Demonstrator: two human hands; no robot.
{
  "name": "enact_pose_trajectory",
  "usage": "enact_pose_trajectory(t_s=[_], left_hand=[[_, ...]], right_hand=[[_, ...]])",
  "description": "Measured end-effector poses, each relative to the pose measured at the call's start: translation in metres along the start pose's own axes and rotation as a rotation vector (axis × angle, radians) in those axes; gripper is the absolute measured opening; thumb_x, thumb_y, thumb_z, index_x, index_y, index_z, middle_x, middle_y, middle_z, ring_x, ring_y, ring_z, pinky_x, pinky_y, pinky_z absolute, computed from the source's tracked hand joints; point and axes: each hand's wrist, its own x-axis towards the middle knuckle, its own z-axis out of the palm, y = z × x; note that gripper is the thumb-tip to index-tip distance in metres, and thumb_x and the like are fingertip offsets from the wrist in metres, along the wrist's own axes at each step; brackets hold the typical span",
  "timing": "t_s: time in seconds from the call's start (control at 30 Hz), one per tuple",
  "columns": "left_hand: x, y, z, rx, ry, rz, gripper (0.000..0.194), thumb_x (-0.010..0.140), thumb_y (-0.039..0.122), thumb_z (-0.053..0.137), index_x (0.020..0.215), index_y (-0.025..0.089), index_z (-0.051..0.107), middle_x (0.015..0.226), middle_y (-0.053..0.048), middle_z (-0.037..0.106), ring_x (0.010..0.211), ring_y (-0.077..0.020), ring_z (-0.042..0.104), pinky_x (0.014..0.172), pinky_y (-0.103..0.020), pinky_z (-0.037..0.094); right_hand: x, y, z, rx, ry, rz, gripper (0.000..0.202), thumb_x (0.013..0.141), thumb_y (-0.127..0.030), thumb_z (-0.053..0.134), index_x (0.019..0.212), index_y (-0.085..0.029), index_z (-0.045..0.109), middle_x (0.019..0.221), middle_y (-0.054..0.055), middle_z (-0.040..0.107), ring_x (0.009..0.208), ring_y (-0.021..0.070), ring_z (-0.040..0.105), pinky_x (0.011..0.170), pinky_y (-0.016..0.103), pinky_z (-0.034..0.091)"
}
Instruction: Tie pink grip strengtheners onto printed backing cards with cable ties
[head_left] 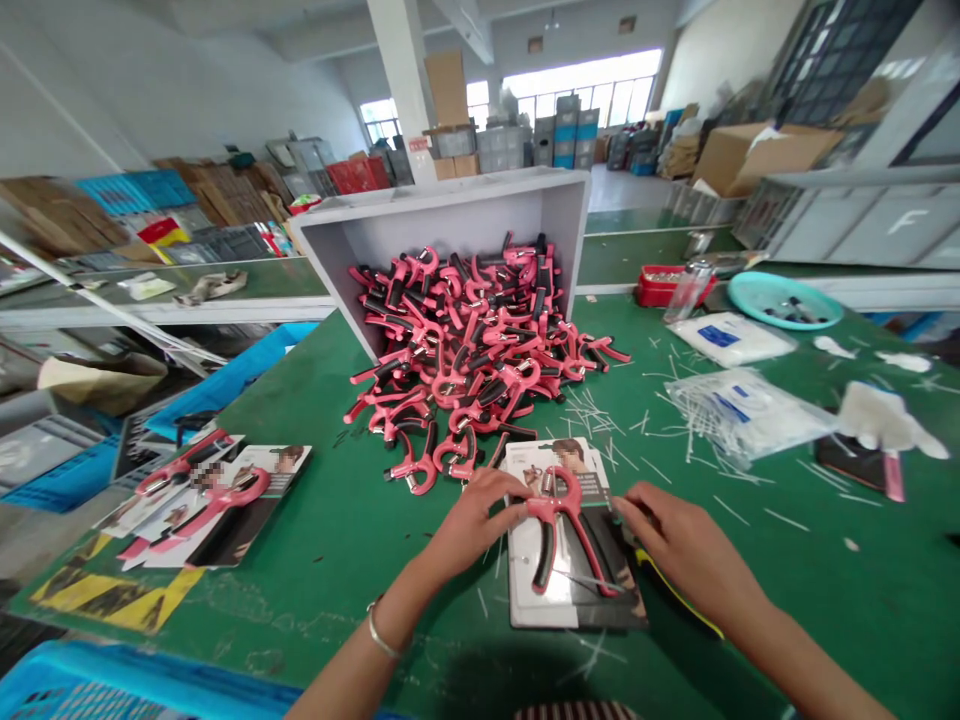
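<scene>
In front of me a pink and black hand grip strengthener [576,530] lies on a printed backing card [525,600], with more cards beneath it. My left hand [480,515] is closed at its upper left side, thumb and fingers on the pink frame. A thin white cable tie [581,580] crosses its handles. At the card's right edge my right hand [675,535] is closed, thumb and index finger together; what they pinch is too small to make out. Partly hidden under the right hand and forearm is a tool with a yellow and black handle [679,595].
A tipped grey crate [442,205] spills several grip strengtheners [480,340] onto the green table [337,580]. Left lie carded grip strengtheners [225,505]. Loose ties, bags of ties [750,410], a white glove [885,415] and a turquoise plate [750,290] are right. A blue basket [135,690] stands front left.
</scene>
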Motion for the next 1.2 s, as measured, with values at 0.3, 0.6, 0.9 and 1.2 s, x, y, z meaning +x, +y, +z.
enact_pose_trajectory(t_s=[0.3,0.6,0.9,1.2], left_hand=[[0.048,-0.002,0.028,-0.036,0.043,0.030,0.017,0.090,0.026,0.061,0.099,0.023,0.074,0.107,-0.005,0.072,0.104,-0.0213,0.060,0.098,-0.038,0.040],[0.030,0.004,0.043,0.017,0.149,0.052,0.015,0.092,0.023,0.060,0.095,0.024,0.074,0.094,-0.005,0.073,0.095,-0.0214,0.061,0.093,-0.039,0.041],[0.028,-0.004,0.045,-0.084,0.150,-0.008,0.012,0.089,0.021,0.064,0.093,0.024,0.075,0.099,-0.006,0.070,0.099,-0.0211,0.061,0.093,-0.038,0.044],[0.026,-0.004,0.045,-0.106,0.154,-0.010,0.013,0.089,0.021,0.065,0.096,0.024,0.075,0.101,-0.006,0.069,0.101,-0.0212,0.061,0.094,-0.038,0.043]], right_hand=[[0.007,-0.018,0.040,-0.057,-0.097,-0.298,0.009,0.091,-0.026,0.061,0.095,-0.027,0.069,0.109,0.007,0.057,0.106,0.0246,0.054,0.092,0.040,0.047],[0.026,-0.010,0.050,0.193,0.128,-0.224,0.017,0.095,-0.034,0.056,0.088,-0.025,0.068,0.111,0.007,0.060,0.112,0.0255,0.052,0.099,0.044,0.040],[0.032,-0.010,0.043,0.140,-0.034,-0.252,0.021,0.096,-0.035,0.055,0.085,-0.025,0.071,0.140,0.003,0.052,0.131,0.0273,0.041,0.104,0.047,0.030],[0.032,-0.012,0.039,0.105,-0.103,-0.276,0.022,0.096,-0.036,0.056,0.084,-0.025,0.070,0.145,0.003,0.048,0.136,0.0262,0.036,0.105,0.046,0.028]])
